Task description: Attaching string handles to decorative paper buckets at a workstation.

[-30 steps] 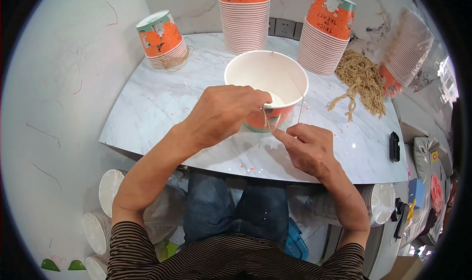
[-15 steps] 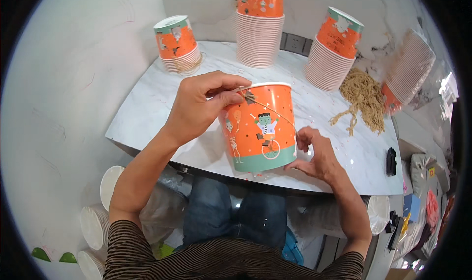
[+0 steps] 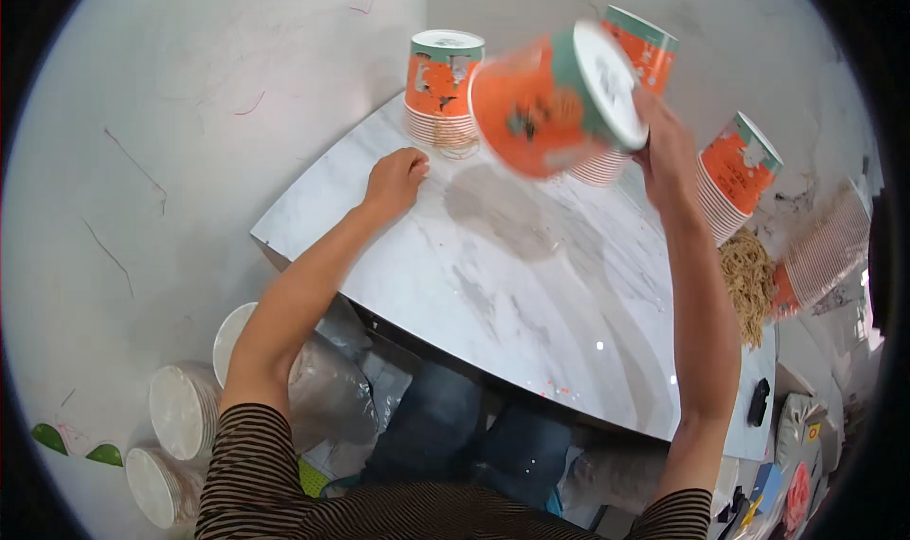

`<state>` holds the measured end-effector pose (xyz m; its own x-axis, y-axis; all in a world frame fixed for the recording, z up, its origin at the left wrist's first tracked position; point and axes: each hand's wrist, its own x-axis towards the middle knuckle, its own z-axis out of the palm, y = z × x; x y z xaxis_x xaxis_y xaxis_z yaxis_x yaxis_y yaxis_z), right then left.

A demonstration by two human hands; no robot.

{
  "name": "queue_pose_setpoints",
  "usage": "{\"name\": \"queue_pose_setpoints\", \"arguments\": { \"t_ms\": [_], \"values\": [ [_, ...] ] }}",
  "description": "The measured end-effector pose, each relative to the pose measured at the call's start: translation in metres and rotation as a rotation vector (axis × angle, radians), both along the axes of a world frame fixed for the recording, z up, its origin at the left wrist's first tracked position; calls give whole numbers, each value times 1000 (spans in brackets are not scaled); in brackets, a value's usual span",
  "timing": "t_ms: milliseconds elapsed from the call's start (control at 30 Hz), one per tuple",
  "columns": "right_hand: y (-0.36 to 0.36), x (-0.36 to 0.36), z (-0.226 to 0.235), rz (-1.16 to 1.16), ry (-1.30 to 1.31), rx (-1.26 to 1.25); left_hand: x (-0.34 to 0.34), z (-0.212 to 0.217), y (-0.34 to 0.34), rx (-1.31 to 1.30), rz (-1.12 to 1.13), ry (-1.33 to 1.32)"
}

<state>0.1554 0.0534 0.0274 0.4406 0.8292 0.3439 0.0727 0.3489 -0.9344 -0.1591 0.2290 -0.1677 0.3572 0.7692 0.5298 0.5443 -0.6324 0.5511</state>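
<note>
My right hand (image 3: 664,151) grips an orange paper bucket (image 3: 526,104) at its green base end. The bucket is raised above the table, blurred by motion and tipped over, its white bottom facing up and to the right. My left hand (image 3: 396,182) is at the table's far left edge, its fingers curled; whether anything is inside them is hidden. Just beyond it stands an upside-down stack of orange and green buckets (image 3: 443,90), with loops of thin twine (image 3: 458,145) around its lower right side. A taller bucket stack (image 3: 649,52) is partly hidden behind the held bucket.
Farther right stand another inverted bucket stack (image 3: 744,170), a heap of tan twine (image 3: 746,274) and a plastic-wrapped bucket stack (image 3: 827,248). A small black object (image 3: 758,402) lies on the marble-patterned table (image 3: 531,331) at the right. Wrapped white buckets (image 3: 180,412) sit below at left.
The bucket has gone from upright before me to raised, tipped over and farther away in my right hand. My left hand has let go of its rim. The view has turned left.
</note>
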Motion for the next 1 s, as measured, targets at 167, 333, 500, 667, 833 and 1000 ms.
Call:
{"name": "queue_pose_setpoints", "arguments": {
  "t_ms": [167,333,500,667,833,1000],
  "values": [
    [138,7,50,-3,25,66,21,-4,-10,184,-35,92],
    [242,-31,53,-22,-29,7,14,0,-8,19,-80,3],
    [293,-48,20,-14,-176,-156,14,6,-12,-80,-101,10],
    [311,-56,3,-10,-150,-298,14,5,-10,-44,-102,-11],
    [306,-70,19,93,-277,-383,5,2,-12,-50,-81,20],
    [333,-36,26,65,-360,-371,16,7,-14,-106,-102,22]
  ]
}}
